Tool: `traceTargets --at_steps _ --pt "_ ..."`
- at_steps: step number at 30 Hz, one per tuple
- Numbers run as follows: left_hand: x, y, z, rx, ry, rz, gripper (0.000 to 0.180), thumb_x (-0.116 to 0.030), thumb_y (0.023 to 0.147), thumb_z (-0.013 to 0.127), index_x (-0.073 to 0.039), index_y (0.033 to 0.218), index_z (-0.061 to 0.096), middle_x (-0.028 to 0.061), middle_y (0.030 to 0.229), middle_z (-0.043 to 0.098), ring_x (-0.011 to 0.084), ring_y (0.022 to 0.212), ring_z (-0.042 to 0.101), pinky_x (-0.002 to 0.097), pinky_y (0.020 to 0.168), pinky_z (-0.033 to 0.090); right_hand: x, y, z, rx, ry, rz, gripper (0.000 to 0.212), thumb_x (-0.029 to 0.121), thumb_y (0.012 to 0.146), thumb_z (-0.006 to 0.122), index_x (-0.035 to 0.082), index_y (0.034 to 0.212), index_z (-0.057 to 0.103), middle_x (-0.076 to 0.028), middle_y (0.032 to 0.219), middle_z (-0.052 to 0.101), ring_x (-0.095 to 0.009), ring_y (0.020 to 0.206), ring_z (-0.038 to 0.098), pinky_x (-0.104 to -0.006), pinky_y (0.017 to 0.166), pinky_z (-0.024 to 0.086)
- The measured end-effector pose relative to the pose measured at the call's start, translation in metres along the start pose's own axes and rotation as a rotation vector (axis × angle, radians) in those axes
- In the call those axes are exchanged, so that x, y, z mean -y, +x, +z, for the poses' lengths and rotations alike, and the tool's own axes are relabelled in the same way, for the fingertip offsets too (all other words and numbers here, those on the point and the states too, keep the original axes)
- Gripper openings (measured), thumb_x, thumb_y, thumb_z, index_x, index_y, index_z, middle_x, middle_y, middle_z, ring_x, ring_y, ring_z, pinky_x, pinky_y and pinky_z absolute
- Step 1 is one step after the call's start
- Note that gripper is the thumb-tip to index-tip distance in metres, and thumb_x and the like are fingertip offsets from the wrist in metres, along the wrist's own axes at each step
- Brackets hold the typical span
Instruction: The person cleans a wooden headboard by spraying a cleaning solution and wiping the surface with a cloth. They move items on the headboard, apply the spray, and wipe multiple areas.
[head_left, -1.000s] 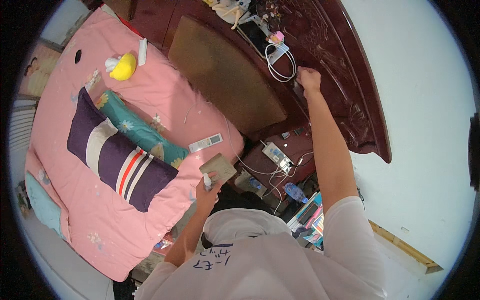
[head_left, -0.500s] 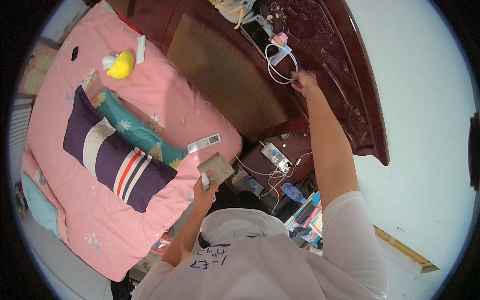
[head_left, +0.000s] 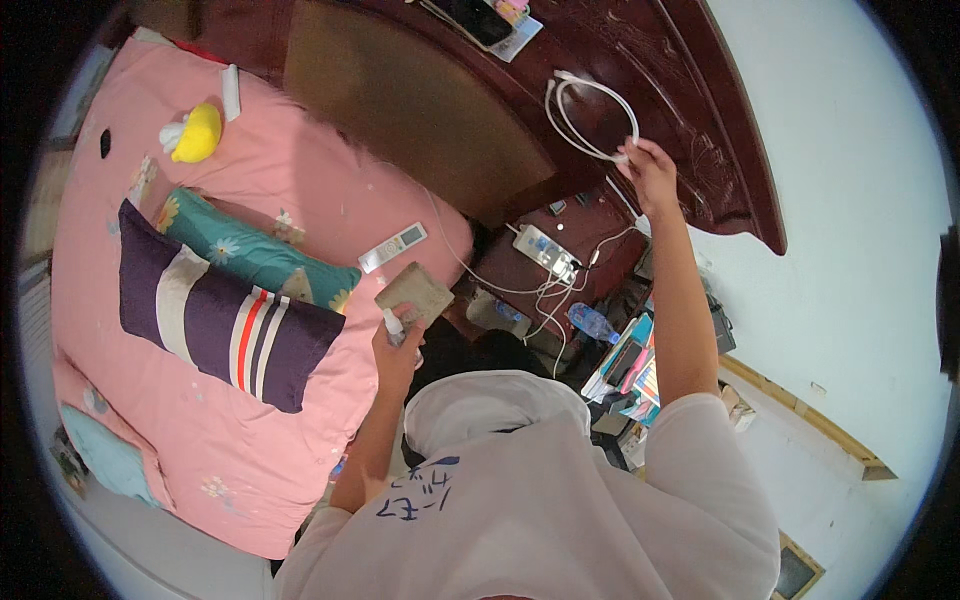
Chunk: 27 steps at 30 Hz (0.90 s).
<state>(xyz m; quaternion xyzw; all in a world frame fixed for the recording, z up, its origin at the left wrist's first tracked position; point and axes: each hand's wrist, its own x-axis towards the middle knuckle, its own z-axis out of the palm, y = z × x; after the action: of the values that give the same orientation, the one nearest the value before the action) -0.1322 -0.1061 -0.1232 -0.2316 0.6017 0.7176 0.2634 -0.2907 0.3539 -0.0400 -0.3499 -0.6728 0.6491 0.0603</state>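
Below the left hand (head_left: pixel 397 350), the white shirt (head_left: pixel 600 510) bears lettering (head_left: pixel 420 492).

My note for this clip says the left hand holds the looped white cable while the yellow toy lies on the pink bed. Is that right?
Not quite: the head view shows the right hand holding the looped white cable. The yellow toy does lie on the pink bed.

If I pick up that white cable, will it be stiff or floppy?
Probably bendy but springy: the white cable curves in a round loop beyond the right hand. It looks thin, so likely light. Loosely coiled, it may unwind.
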Motion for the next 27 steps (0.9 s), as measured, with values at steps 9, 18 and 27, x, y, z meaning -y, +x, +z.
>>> traceTargets --at_steps 9,18,27 --pt "-0.002 0.003 0.012 0.09 0.083 -0.023 0.034 -0.01 0.088 0.07 -0.002 0.119 0.06 0.0002 0.082 0.06 0.0079 0.065 0.053 0.0216 0.057 0.042 -0.055 -0.135 -0.087 -0.114 0.161 0.04 0.015 0.014 0.095 0.065 0.005 0.107 0.065 -0.004 0.096 0.067 -0.012 0.084 0.064 -0.0284 0.074 0.055" --pt "0.003 0.001 0.025 0.162 0.23 0.007 0.034 -0.013 0.089 0.071 0.0 0.118 0.059 0.0013 0.082 0.06 0.0081 0.066 0.054 0.0223 0.057 0.042 -0.137 -0.246 -0.105 -0.126 0.306 0.272 0.013 0.01 0.094 0.063 0.007 0.107 0.066 -0.004 0.097 0.068 -0.014 0.087 0.065 -0.0314 0.076 0.056" --pt "0.006 -0.004 0.03 0.183 0.262 -0.032 0.034 -0.012 0.088 0.071 -0.001 0.119 0.059 0.0015 0.083 0.06 0.0084 0.065 0.054 0.022 0.057 0.042 -0.264 -0.298 -0.064 0.001 0.204 0.623 0.013 0.012 0.094 0.065 0.005 0.104 0.064 -0.005 0.09 0.069 -0.013 0.079 0.065 -0.0261 0.068 0.056"
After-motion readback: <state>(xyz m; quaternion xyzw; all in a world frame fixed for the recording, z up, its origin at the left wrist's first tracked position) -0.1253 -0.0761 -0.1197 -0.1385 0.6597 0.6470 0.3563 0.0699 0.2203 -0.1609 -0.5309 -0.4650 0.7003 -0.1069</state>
